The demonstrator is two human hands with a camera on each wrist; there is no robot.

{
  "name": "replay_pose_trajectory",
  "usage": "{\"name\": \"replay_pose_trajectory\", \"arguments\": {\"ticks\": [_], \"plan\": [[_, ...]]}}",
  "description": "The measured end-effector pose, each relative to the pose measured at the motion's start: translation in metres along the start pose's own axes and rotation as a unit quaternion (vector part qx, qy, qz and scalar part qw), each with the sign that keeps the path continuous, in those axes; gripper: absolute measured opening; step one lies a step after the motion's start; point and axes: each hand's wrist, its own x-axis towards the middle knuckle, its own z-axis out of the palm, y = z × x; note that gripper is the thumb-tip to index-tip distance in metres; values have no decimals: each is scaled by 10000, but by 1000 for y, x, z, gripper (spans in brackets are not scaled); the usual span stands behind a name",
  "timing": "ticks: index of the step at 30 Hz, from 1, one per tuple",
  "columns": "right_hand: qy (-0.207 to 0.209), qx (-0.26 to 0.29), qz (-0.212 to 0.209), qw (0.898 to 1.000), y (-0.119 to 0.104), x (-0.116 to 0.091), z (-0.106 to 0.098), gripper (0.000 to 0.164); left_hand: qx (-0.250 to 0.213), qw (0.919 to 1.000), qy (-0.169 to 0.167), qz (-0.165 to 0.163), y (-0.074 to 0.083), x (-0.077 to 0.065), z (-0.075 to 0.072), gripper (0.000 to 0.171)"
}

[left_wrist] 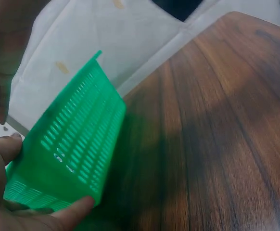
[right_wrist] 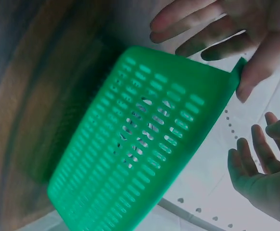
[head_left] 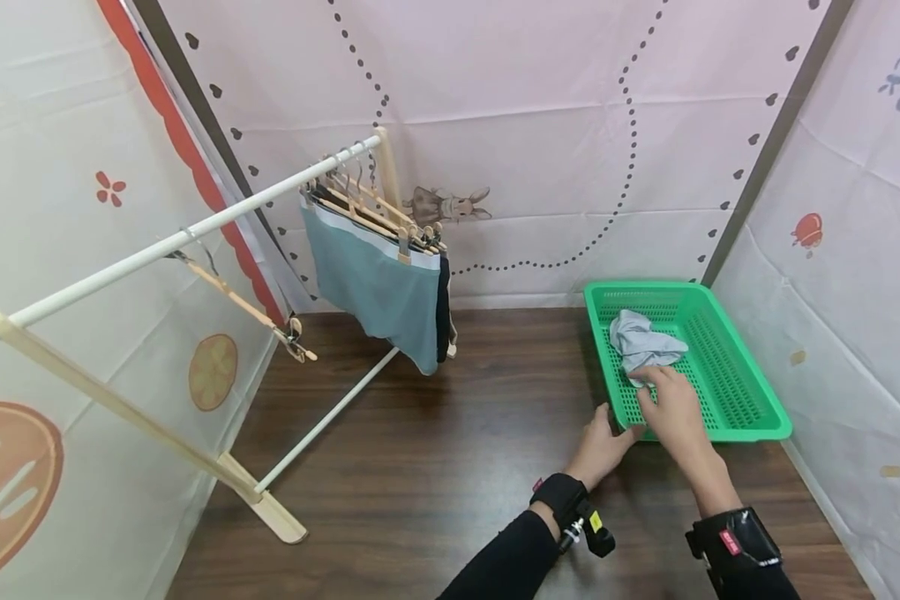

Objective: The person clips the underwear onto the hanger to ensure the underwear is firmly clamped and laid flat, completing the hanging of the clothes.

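Observation:
A green plastic basket (head_left: 742, 358) with slotted walls stands on the floor at the right. In it lies a crumpled light grey cloth (head_left: 645, 340), towards its left side. At the basket's near left corner is my left hand (head_left: 602, 448), its thumb (left_wrist: 7, 147) over the rim and a finger low against the outer wall. My right hand (head_left: 672, 408) reaches over the near rim, fingertips close to the cloth. In the right wrist view the right hand (right_wrist: 270, 163) has its fingers spread apart with no cloth seen between them; whether they touch it I cannot tell.
A clothes rack (head_left: 195, 229) with a white rail stands at the left. Blue-grey shorts (head_left: 375, 279) and darker garments hang near its far end; a bare clip hanger (head_left: 240, 302) hangs nearer. Printed fabric walls (head_left: 525, 150) enclose the brown wood-look floor (head_left: 495, 417).

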Motion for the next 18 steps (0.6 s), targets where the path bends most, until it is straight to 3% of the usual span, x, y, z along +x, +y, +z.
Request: {"name": "replay_pose_trajectory", "arguments": {"ticks": [4, 10, 13, 18], "plan": [[-338, -142, 28, 9993, 11, 17, -3, 20, -208, 9998, 27, 52, 5, 1, 4, 67], [-1058, -373, 94, 9936, 36, 57, -5, 24, -813, 9962, 181, -254, 13, 1, 7, 66], [-1756, -450, 342, 9828, 50, 77, -4, 27, -1261, 9904, 366, -422, 14, 1, 10, 65], [-2786, -931, 831, 9523, 73, 102, 3, 35, -1770, 9813, 577, -495, 13, 2, 15, 63]]}}
